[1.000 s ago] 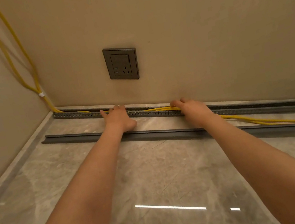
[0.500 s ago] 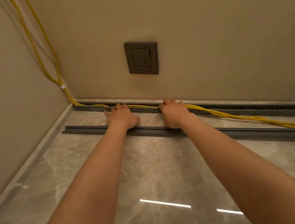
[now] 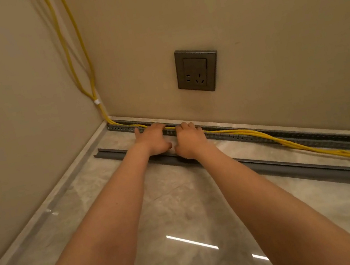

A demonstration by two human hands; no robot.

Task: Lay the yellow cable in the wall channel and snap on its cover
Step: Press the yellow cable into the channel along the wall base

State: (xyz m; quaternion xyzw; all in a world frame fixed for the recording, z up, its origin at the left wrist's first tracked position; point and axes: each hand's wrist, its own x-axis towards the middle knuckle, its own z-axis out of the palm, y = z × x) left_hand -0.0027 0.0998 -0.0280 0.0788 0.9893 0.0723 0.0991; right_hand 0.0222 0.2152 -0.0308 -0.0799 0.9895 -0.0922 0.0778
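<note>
1. Left hand (image 3: 152, 139): palm down on the floor at the foot of the wall, fingers extended forward and laid flat over the wall channel (image 3: 305, 132). The grip is spread, not closed around anything; the fingertips cover the channel's slotted edge.
2. Right hand (image 3: 190, 140): just right of the left hand, thumbs nearly touching. Fingers curl forward over the channel and the yellow cable (image 3: 288, 144). Whether this grip pinches the cable or only presses on it cannot be told.
3. Yellow cable: several strands together. Left of the left grip it lies inside the channel and runs to the room corner, then climbs the corner, bound by a white tie (image 3: 97, 102). Between the 2 grips a short length shows inside the channel. Right of the right grip it leaves the channel, crosses the front edge and trails over the floor toward the right frame edge.
4. Wall channel: dark grey, perforated front edge, fixed along the base of the wall from the corner to the right frame edge, open on top.
5. Cover (image 3: 304, 168): long grey strip, lying loose on the floor nearer the person than both grips, roughly parallel to the channel; both wrists pass over it. Not fitted.
6. Wall socket (image 3: 197, 70): dark square plate, on the wall above the right grip.
7. Floor (image 3: 181, 201): polished grey marble, showing 2 bright light reflections between the forearms.
</note>
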